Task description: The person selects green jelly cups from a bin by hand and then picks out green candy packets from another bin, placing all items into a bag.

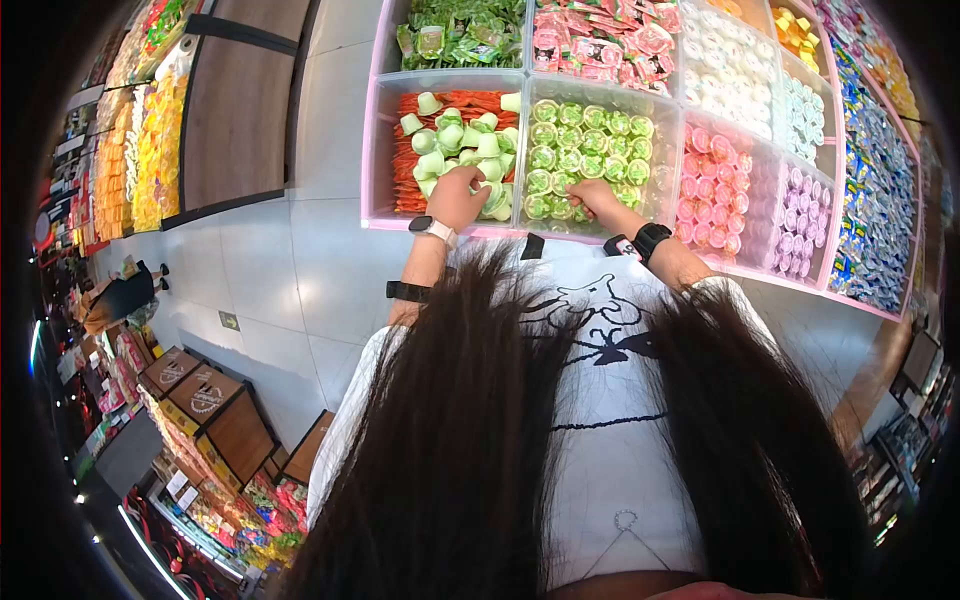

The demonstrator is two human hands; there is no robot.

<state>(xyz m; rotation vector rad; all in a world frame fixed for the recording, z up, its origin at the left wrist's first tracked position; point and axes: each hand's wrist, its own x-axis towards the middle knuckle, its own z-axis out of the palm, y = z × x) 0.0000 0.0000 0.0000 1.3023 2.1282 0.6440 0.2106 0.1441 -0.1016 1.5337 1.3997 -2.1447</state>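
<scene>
My left hand [460, 197] is in a clear bin over a loose heap of pale green jelly cups [450, 137], its fingers curled against a cup at the near side. Orange-red packets [406, 165] lie beneath that heap. In the adjoining bin, green jelly cups [590, 145] stand in neat rows, lids up. Above the near rows is my right hand [594, 197], fingers drawn together in a pinch; what is between them, if anything, is too small to make out. Both wrists carry watches or bands.
Behind are bins of green packets [462, 35] and pink packets [605, 40]. White cups [728, 70], pink cups [712, 190] and purple cups [800, 220] fill bins to the right, with blue packets [875, 190] beyond. A pink rim [440, 229] edges the display. Another person [125, 300] is at far left.
</scene>
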